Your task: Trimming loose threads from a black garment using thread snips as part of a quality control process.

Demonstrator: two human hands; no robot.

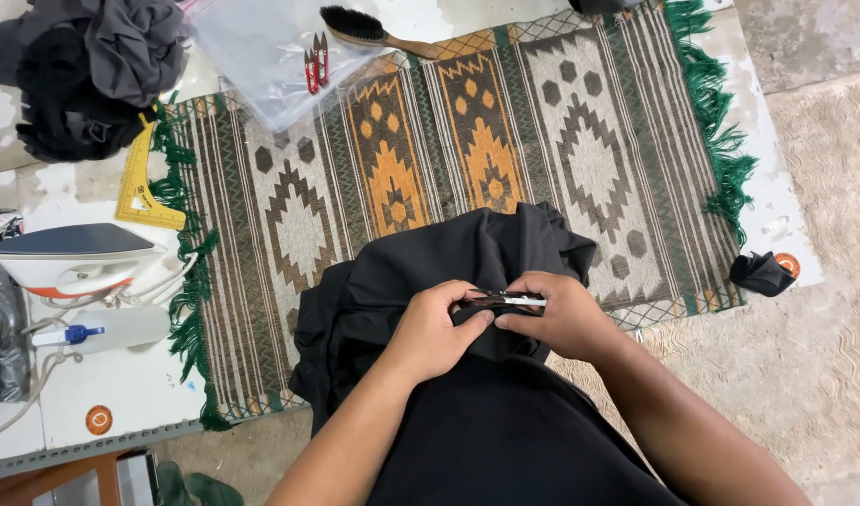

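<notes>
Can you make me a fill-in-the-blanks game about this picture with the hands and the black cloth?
1. Both hands pinch a cloth coloured ____.
2. The right hand holds a small metal ____ against the cloth.
3. The rug has a fringe coloured ____.
4. The iron stands to the ____ of the rug.

Missing words: black; clip; green; left

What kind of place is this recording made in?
Probably a small tailoring or garment-finishing workspace. Both hands, left hand and right hand, work a small metal tool on black fabric over a patterned mat; a clothes iron, yellow tailor's ruler and red thread snips lie nearby.
</notes>
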